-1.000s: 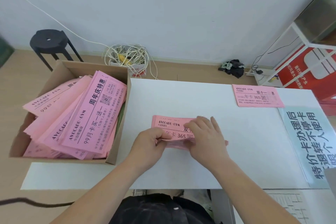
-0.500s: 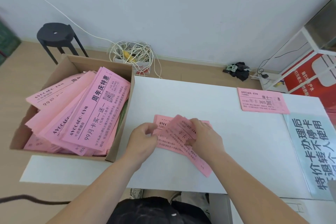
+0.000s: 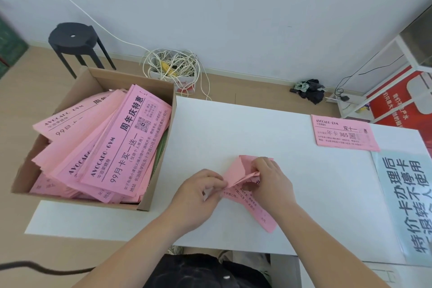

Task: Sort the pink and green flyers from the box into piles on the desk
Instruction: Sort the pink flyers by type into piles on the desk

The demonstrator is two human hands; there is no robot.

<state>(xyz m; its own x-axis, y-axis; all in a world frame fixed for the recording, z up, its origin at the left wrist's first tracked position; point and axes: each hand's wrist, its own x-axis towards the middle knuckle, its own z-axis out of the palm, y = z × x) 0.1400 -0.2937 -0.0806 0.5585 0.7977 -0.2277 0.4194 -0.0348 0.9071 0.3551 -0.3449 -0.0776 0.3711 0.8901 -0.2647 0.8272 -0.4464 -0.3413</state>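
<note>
- Head view: two hands work over one white desk (image 3: 245,128), with one cardboard box (image 3: 152,87) at its left edge.
- Left hand (image 3: 198,194): its fingers are curled and pinch the left end of a small bunch of pink flyers (image 3: 234,169).
- Right hand (image 3: 271,184): its fingers are curled over the top of the same bunch and grip it, with one sheet folded up between the two hands.
- The bunch sits at mid-desk. I cannot tell how many sheets it holds. Its lower corner points toward the near edge but stops short of it.
- One pink pile (image 3: 343,133) lies flat at the far right of the desk, its right corner on one pale blue printed sheet (image 3: 406,199).
- The box is heaped with a fanned stack (image 3: 105,147) of pink flyers, too many to count. One sliver of green (image 3: 160,152) shows against the right wall.
- Bare white desk lies between box and bunch, and a wider stretch lies between bunch and pile.
- On the floor behind are one black stool (image 3: 72,40) and one coil of white cable (image 3: 173,65).
</note>
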